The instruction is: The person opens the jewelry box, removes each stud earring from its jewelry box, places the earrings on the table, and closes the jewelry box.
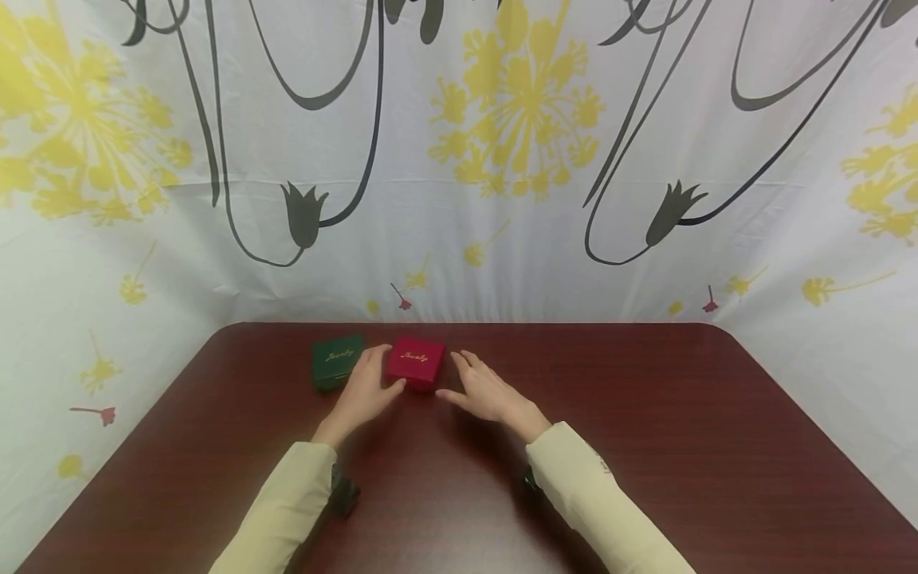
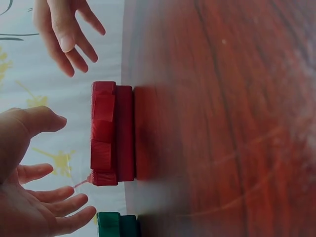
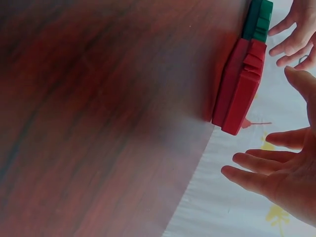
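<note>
A red jewelry box (image 1: 416,362) with gold lettering on its lid lies closed on the table, near the back edge. To its left is a similar green jewelry box (image 1: 335,363), partly covered by my left hand (image 1: 364,391) in the head view. That hand hovers at the red box's left side, fingers spread. My right hand (image 1: 489,391) is on the other side, thumb and fingers apart. In the left wrist view a bow-like ribbon band (image 2: 102,133) runs along the red box's side. Both wrist views show gaps between the fingers and the red box.
The dark reddish wooden table (image 1: 445,494) has rounded back corners. Behind it and at both sides hangs a white curtain (image 1: 402,159) printed with yellow and grey flowers. A dark device (image 1: 344,493) sits at my left wrist.
</note>
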Demonstrator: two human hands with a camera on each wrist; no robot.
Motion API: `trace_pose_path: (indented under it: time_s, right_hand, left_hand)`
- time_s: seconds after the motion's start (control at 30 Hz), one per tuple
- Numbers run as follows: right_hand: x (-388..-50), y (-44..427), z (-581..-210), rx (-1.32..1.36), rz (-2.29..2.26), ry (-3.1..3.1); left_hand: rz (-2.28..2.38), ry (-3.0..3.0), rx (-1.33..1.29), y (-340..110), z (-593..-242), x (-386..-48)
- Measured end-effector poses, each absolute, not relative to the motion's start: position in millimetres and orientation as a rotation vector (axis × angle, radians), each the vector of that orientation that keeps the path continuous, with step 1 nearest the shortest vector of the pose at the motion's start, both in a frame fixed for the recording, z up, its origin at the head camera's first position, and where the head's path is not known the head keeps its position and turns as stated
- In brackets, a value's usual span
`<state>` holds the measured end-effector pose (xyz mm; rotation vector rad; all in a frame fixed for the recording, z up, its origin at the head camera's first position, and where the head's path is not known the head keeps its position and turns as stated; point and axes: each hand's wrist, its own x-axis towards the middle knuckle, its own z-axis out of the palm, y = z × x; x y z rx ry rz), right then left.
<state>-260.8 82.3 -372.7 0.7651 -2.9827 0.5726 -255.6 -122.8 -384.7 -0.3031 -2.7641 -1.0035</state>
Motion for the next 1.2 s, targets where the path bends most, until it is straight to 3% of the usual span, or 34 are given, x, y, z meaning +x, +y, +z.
trace_pose_path:
  time_s: [1.2]
  right_hand:
    - [-288,60,-377,0.791,0.683,-3.144]
  left_hand:
    - [-1.122,-2.959,-0.288,-113,-394,-285]
